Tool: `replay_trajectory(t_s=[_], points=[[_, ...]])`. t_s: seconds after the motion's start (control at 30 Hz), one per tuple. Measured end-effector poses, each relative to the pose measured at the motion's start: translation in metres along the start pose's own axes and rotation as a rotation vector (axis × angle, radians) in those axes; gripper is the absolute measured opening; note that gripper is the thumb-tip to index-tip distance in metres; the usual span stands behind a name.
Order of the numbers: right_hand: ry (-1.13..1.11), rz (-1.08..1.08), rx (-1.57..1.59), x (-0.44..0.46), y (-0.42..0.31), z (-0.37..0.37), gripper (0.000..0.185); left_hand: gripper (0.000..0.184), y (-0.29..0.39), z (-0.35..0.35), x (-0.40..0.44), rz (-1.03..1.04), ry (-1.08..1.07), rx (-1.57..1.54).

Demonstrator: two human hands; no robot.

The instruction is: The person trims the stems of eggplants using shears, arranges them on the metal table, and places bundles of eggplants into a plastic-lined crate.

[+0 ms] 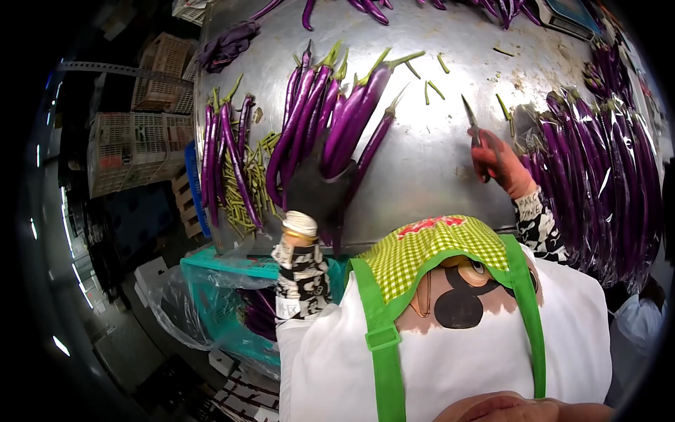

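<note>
The left hand, in a black glove (320,188), is closed around the lower ends of several long, glossy purple eggplants with green stems (360,116), held near the middle of the bare metal table (429,169), their stems pointing to its far edge. More long purple eggplants (299,105) lie just left of them. The right hand, in a reddish-orange glove (496,163), grasps dark metal snips (470,112) over the right part of the table, the pointed tip directed away from the body; the hand is well apart from the left one. Small green stem pieces (435,89) are scattered toward the far edge. By the left edge, slim purple eggplants (232,151) lie around and over a heap of cut green stems (246,200), and a crumpled dark purple cloth-like item (228,46) rests by the far left corner. Along the right edge lie eggplants in clear plastic wrapping (598,176). Below the near left corner stands a teal plastic crate (218,295) with clear plastic sheeting (172,309) and purple eggplants inside (259,313).
</note>
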State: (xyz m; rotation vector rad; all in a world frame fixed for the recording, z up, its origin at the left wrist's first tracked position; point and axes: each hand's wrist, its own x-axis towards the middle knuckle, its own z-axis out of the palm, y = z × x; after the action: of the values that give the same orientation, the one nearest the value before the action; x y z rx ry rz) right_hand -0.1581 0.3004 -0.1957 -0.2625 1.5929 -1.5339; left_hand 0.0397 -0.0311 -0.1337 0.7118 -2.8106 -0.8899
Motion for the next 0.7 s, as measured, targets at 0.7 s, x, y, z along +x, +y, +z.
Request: replay_trajectory(t_s=[0.7], points=[[0.048,-0.201,-0.503,-0.015,-0.02,0.023,0.05,0.058,-0.001,-0.008,0.014,-0.267,-1.132,-1.04]])
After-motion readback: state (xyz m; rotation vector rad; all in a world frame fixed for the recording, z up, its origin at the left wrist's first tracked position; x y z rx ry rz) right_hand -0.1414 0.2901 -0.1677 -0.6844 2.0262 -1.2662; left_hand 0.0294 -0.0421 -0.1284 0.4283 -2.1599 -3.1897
